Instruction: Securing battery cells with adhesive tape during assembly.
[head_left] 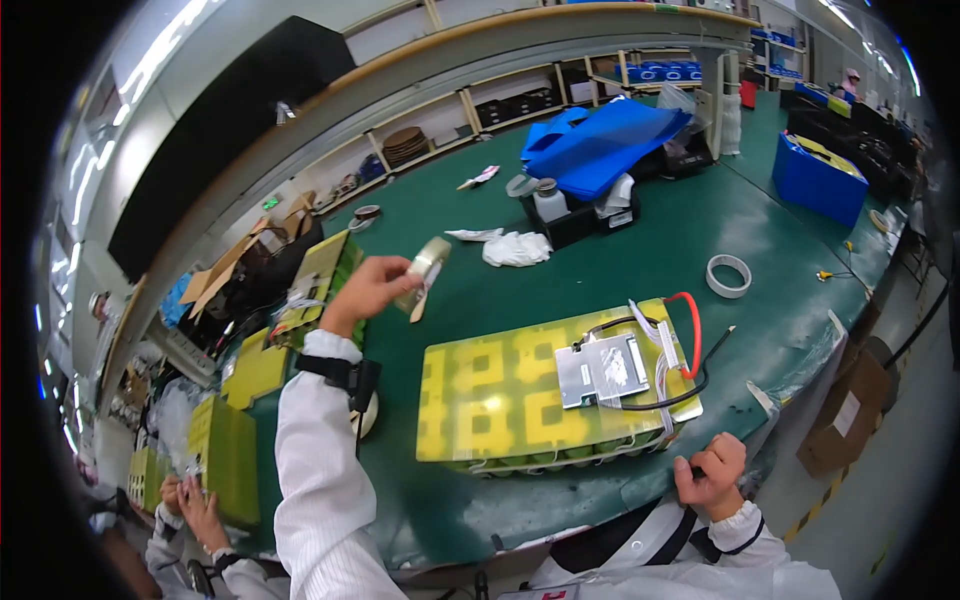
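Note:
My left hand [366,292] is raised over the left part of the bench, its fingers closed round a roll of clear tape [432,262]. Just below the roll shows a small pale wooden stick [418,306]. In front of me lies a battery pack [500,395] with a yellow top and green cells along its side. On its right half sit a silver circuit board [605,372], a red cable [695,330], a black cable and white wires. At the bench's front edge, right of the pack's near corner, rests my right hand [714,476], curled into a loose fist apart from the pack.
A white tape ring [728,291] lies beyond the pack. Farther back are crumpled white gloves [516,249] and a black bin [590,222] under blue sheets [605,145]. A blue box [818,185] stands at right. At left, a co-worker's hands [200,512] touch another pack [225,460].

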